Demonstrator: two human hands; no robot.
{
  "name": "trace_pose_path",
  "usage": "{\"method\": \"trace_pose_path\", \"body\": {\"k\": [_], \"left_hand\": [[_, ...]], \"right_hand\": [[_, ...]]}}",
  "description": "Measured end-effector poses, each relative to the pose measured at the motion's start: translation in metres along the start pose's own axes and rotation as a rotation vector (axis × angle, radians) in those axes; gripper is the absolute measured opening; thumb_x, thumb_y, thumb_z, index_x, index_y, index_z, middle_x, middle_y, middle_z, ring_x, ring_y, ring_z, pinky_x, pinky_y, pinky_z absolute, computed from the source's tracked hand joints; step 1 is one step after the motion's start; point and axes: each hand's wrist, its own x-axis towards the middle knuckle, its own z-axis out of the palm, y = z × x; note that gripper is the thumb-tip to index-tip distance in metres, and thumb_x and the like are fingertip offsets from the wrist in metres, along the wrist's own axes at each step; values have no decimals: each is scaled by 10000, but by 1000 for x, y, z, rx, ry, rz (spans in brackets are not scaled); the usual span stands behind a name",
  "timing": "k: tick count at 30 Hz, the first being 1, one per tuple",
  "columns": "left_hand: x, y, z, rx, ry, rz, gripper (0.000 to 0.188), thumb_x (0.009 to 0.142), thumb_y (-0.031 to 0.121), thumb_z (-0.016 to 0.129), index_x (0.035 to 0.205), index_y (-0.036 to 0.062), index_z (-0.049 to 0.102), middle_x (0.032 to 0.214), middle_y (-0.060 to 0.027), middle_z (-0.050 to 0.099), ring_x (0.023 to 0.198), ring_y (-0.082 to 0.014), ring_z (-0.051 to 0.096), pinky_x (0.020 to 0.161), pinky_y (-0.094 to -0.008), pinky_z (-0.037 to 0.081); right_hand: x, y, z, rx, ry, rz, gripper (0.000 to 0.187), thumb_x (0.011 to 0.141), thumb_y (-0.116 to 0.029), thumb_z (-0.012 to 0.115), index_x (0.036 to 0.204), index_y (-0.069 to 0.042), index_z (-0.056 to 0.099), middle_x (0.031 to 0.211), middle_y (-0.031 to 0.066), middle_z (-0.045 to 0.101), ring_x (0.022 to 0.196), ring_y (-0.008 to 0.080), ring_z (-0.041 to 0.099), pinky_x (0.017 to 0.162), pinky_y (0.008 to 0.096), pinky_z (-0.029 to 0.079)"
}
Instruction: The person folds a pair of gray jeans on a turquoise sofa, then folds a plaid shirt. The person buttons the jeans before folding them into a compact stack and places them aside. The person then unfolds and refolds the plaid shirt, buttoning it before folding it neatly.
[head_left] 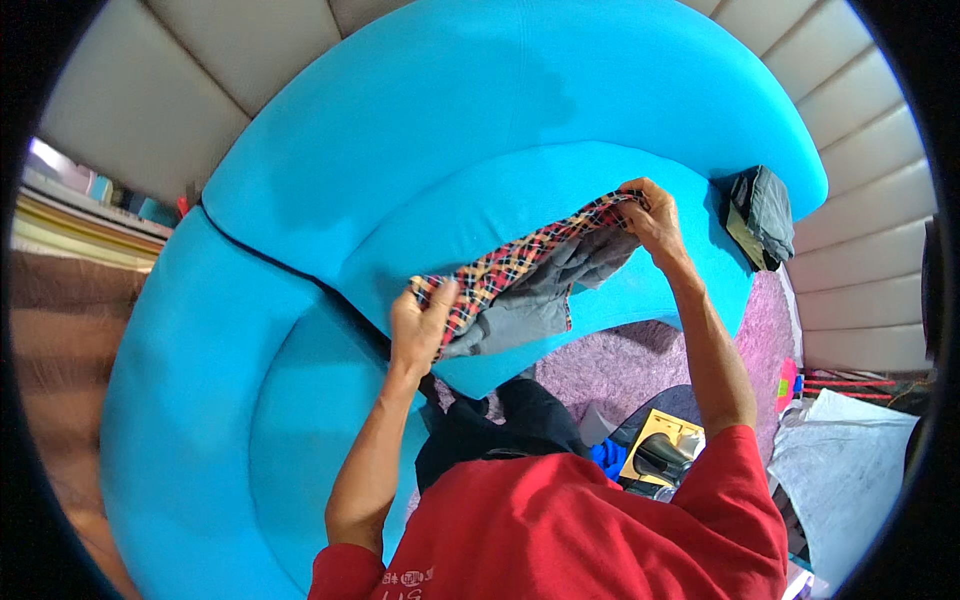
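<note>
A cloth garment (515,268), grey with a red, yellow and black plaid band along its upper edge, is stretched out in front of me over the blue sofa seat. At its near-left end, my left hand (418,325) is closed on the plaid edge, thumb on top. The far-right end is pinched in my right hand (655,222), which is held higher and farther away. Grey fabric hangs in loose folds below the band. Its exact kind of garment is hard to make out.
A curved blue sofa (420,150) surrounds the garment. Folded dark cloths (762,220) lie at its right end. A purple rug (625,370) covers the floor. Near my right elbow is a yellow board (672,430) with a dark object on it. A white sheet (845,470) hangs farther right.
</note>
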Motion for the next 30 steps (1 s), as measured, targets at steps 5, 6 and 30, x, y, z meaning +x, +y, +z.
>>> {"method": "trace_pose_path", "body": {"k": [5,6,30], "left_hand": [[6,17,11,379,-386,-51,349,692,276,819,840,25,626,753,-39,644,664,-118,568,614,-302,481],[7,21,19,469,-456,30,343,678,243,825,860,29,628,760,-37,644,672,-115,565,626,-305,484],[-51,121,387,-701,-316,133,245,880,113,670,1079,49,542,843,3,571,740,-65,529,642,-226,443]], "right_hand": [[6,8,-20,70,92,65,101,876,-107,615,943,-32,609,755,17,586,663,84,530,509,255,435],[8,13,-29,88,124,65,88,882,-110,616,923,-34,600,754,11,583,664,81,528,509,253,435],[179,-63,-363,-494,531,-531,296,928,-229,592,1175,-78,651,1304,113,549,1149,197,552,983,353,457]]}}
